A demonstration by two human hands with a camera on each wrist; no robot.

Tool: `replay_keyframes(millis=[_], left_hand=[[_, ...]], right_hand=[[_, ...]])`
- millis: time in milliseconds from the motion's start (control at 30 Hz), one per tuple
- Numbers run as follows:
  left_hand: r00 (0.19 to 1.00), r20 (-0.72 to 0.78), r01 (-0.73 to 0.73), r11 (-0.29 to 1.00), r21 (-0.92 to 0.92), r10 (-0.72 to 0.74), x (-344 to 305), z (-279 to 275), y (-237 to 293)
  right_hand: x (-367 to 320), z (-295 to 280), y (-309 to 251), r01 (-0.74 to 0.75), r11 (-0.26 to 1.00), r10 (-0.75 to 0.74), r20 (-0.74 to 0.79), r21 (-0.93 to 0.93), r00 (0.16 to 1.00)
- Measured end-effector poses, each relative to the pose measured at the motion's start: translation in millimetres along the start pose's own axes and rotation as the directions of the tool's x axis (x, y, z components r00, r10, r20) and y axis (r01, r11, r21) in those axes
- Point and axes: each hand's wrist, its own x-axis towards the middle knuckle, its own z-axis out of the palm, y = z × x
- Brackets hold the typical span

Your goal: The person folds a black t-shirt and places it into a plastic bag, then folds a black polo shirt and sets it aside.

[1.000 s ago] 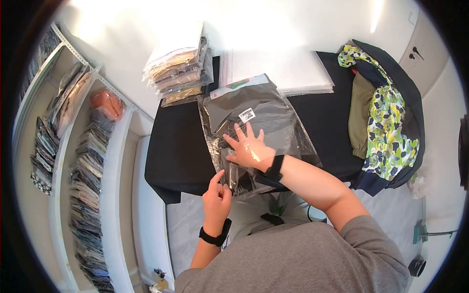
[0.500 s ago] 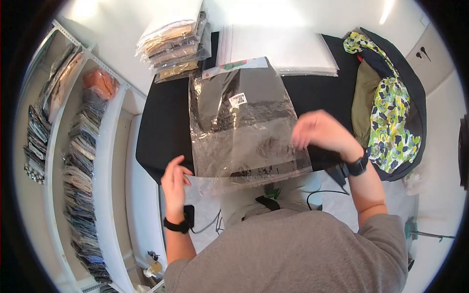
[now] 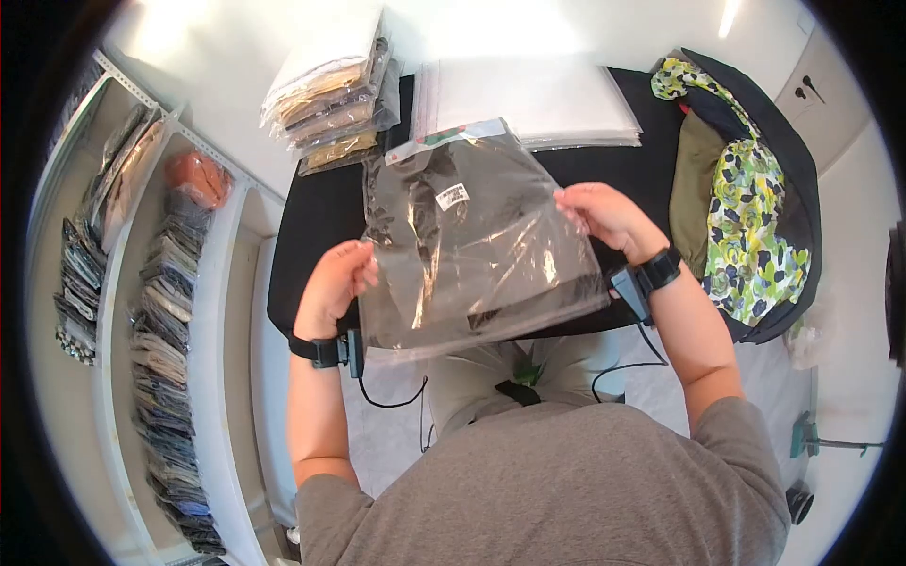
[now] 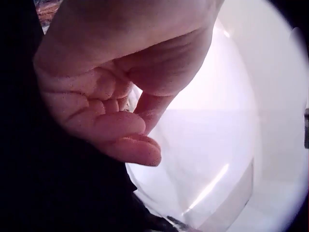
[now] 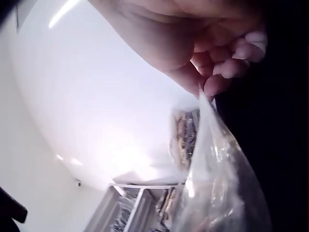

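A clear plastic garment bag (image 3: 491,245) with dark folded clothing inside spans the space between both hands. It carries a white barcode label (image 3: 453,196) and a printed strip along its far edge. My left hand (image 3: 332,283) pinches the bag's left edge; in the left wrist view its thumb meets the curled fingers (image 4: 130,150), and the bag hardly shows. On the other side, my right hand (image 3: 612,222) pinches the right edge. The right wrist view shows the plastic (image 5: 212,169) pulled to a peak between thumb and forefinger.
Packed garments (image 3: 340,104) are piled at the table's back left, beside a stack of flat clear bags (image 3: 528,99). A floral jacket (image 3: 755,231) lies at the right on the black tablecloth (image 3: 316,217). Shelves (image 3: 236,311) of bagged clothes stand at the left.
The right hand, first pressing flat on the bag, moved right and took its right edge. The left hand moved left and forward to the left edge. The bag's near part has risen slightly.
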Motion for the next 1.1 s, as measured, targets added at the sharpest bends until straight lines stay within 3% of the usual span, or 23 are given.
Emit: replay_keyframes(millis=[67,100,133,167,233,267,300,367,467,500,533,600,633,667,700,733,800,867,933,1000,1033,1067,1100], left_hand=[[0.990,-0.007,-0.141,0.981,-0.133,0.142,3.0,8.5,24.9],[0.991,-0.053,-0.128,0.968,-0.218,0.119,-4.0,17.8,45.5],[0.991,-0.097,-0.116,0.947,-0.301,0.090,-13.6,26.3,66.5],[0.973,-0.181,-0.198,0.926,-0.321,0.146,-19.9,27.4,79.9],[0.928,-0.092,-0.366,0.840,-0.401,0.361,-16.0,23.8,101.7],[0.902,-0.055,-0.414,0.820,-0.395,0.429,-15.6,16.9,111.7],[0.924,0.007,-0.341,0.830,-0.442,0.383,-15.1,22.9,127.2],[0.922,0.107,-0.268,0.813,-0.517,0.372,-10.6,34.4,146.4],[0.874,0.264,-0.218,0.814,-0.538,0.409,1.2,35.4,155.4],[0.858,0.295,-0.216,0.817,-0.535,0.420,10.8,29.5,155.1],[0.853,0.300,-0.219,0.815,-0.536,0.426,6.6,38.7,158.1],[0.870,0.210,-0.286,0.803,-0.522,0.446,-8.0,58.3,159.4],[0.897,0.082,-0.356,0.820,-0.448,0.434,-18.2,62.2,158.3],[0.868,0.191,-0.332,0.821,-0.464,0.459,-40.5,78.0,154.8],[0.865,0.101,-0.405,0.803,-0.437,0.491,-45.3,79.0,143.4],[0.853,0.010,-0.473,0.783,-0.404,0.521,-48.5,79.7,131.9],[0.883,-0.140,-0.470,0.852,-0.230,0.449,-62.6,91.3,102.2],[0.904,0.031,-0.426,0.904,-0.030,0.427,-36.1,57.2,46.5],[0.989,0.028,-0.142,0.987,-0.071,0.144,-38.5,63.7,5.2],[0.999,0.007,0.051,0.994,0.094,-0.052,-39.5,67.7,-28.6],[0.998,0.007,0.067,0.994,0.088,-0.068,-41.7,65.1,-38.4],[0.999,-0.041,0.038,0.978,0.207,-0.030,-43.4,58.3,-44.6],[0.996,-0.083,0.012,0.945,0.326,0.015,-44.8,50.9,-50.3]], right_hand=[[-4.0,0.9,-28.8,0.068,0.987,-0.078,0.062,0.145,0.995],[-3.3,-2.7,-43.5,0.057,0.968,-0.093,0.137,0.246,0.986],[-11.5,3.6,-62.5,0.048,0.928,-0.086,0.086,0.370,0.993],[-15.2,2.3,-77.7,0.121,0.918,-0.170,0.099,0.378,0.981],[-26.8,0.3,-109.5,0.288,0.875,-0.356,0.115,0.390,0.927],[-26.5,-5.4,-122.8,0.253,0.861,-0.355,0.165,0.441,0.920],[-53.7,16.9,-134.2,0.412,0.845,-0.440,0.004,0.340,0.898],[-77.0,35.7,-143.4,0.552,0.807,-0.532,-0.149,0.209,0.834],[-60.2,8.3,-153.3,0.540,0.821,-0.526,-0.120,0.186,0.842],[-51.8,-10.9,-157.5,0.384,0.870,-0.433,0.107,0.310,0.895],[-52.4,-17.3,-162.4,0.195,0.902,-0.336,0.340,0.386,0.878],[-63.0,-20.2,-162.9,0.183,0.913,-0.323,0.371,0.365,0.871],[-68.2,-14.7,-157.8,0.352,0.866,-0.424,0.148,0.354,0.894],[-74.3,-10.3,-149.5,0.506,0.807,-0.508,-0.079,0.305,0.858],[-82.5,-7.7,-138.0,0.500,0.810,-0.500,-0.082,0.307,0.862],[-92.9,-6.3,-124.5,0.553,0.813,-0.550,-0.070,0.183,0.832],[-114.3,-7.4,-95.1,0.629,0.774,-0.632,-0.023,-0.067,0.775],[-121.0,-20.3,-51.5,0.456,0.874,-0.461,0.009,-0.167,0.887],[-115.7,-28.5,4.5,0.167,0.971,-0.194,-0.154,-0.169,0.969],[-116.3,-35.0,45.1,-0.013,0.982,-0.018,-0.166,-0.188,0.986],[-123.8,-33.0,53.2,-0.024,0.966,-0.039,-0.235,-0.259,0.971],[-128.0,-35.7,59.7,-0.037,0.966,-0.026,-0.236,-0.256,0.972],[-131.7,-43.0,67.5,0.059,0.944,-0.154,-0.276,-0.324,0.949]])
